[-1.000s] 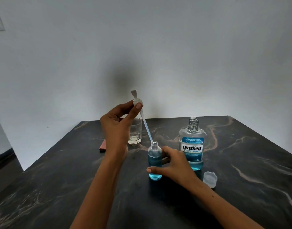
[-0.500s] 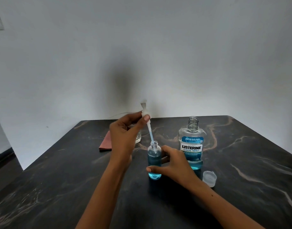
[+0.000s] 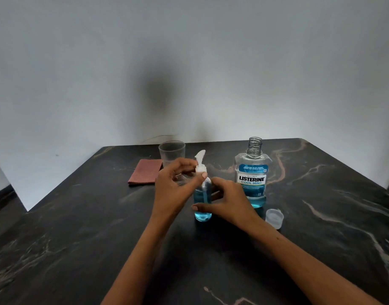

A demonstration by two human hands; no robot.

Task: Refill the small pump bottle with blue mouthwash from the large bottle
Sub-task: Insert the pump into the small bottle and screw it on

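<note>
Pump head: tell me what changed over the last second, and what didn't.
The left hand lowered the pump until its tube went into the small bottle and the head sat on the neck. The right hand kept its grip on the bottle. Big bottle, cap, glass and cloth stayed put.

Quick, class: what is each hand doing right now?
Left hand: pinches the pump head.
Right hand: grips the small bottle.
</note>
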